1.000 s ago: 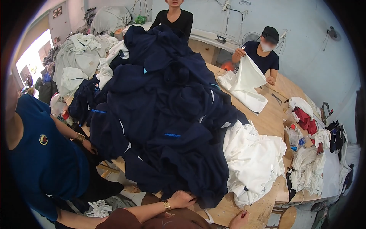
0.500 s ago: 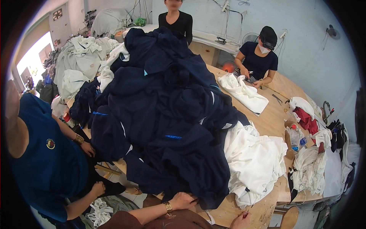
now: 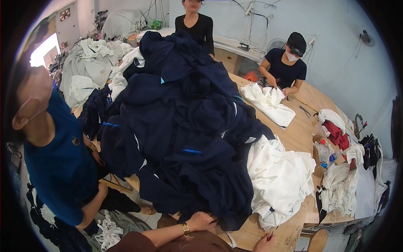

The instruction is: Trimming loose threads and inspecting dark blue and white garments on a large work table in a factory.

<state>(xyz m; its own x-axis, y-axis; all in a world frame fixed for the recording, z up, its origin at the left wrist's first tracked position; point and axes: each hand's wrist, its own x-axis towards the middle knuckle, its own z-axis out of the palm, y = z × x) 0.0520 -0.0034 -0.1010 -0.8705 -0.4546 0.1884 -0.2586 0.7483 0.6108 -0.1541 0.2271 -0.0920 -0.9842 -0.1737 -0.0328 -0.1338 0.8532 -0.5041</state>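
A large heap of navy garments (image 3: 180, 122) covers the middle of the table in front of me. At its near edge my left hand (image 3: 201, 221), with a gold bracelet at the wrist, lies with its fingers loosely extended, touching the dark cloth. My right hand (image 3: 264, 242) is at the table's front edge, partly cut off by the lower border. Its fingers are closed around a small dark-red object with a thin tip, too small to make out. Beside the heap, beyond my right hand, lies a pile of white garments (image 3: 281, 178).
A person in a blue shirt (image 3: 58, 143) stands close at my left. Across the wooden table (image 3: 289, 138), a masked person (image 3: 282, 63) handles a white garment (image 3: 268, 105); another person (image 3: 195, 27) stands behind the heap. Bundled white strips (image 3: 340, 185) lie at the right.
The person in blue on my left has turned and leaned further into view. The masked person's hands have shifted on the white garment. My own hands stay in place.
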